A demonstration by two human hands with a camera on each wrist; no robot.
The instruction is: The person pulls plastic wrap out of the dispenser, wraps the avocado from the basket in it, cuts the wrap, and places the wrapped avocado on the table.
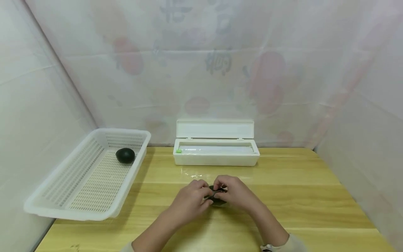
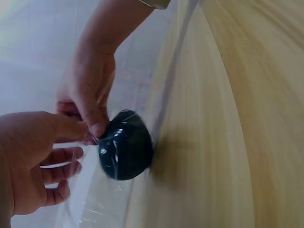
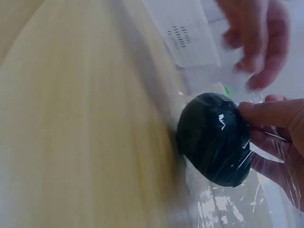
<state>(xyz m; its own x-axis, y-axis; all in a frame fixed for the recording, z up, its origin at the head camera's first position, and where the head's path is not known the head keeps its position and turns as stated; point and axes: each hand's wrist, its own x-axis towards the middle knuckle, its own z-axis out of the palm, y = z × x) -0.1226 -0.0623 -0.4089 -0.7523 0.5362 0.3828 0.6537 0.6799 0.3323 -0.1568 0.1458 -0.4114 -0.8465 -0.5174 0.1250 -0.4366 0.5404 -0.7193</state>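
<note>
A dark green avocado (image 3: 213, 140), wrapped in clear cling film (image 3: 221, 204), is low over the table in front of the body. My right hand (image 1: 234, 192) grips it at one end; in the right wrist view the thumb (image 3: 266, 113) presses by its edge and film stretches over the fingers. My left hand (image 1: 192, 199) is right beside it, thumb and forefinger curled in at the gathered film. In the left wrist view the left hand's other fingers (image 2: 61, 172) curl loosely, apart from the avocado (image 2: 126, 147).
A white slotted basket (image 1: 114, 204) at the left holds another dark avocado (image 1: 125, 155). At the back of the wooden table (image 1: 296, 196) stands a white cling-film box (image 1: 217, 160), lid up, with a green slider (image 1: 178, 151). Fabric walls (image 1: 201, 70) enclose the table.
</note>
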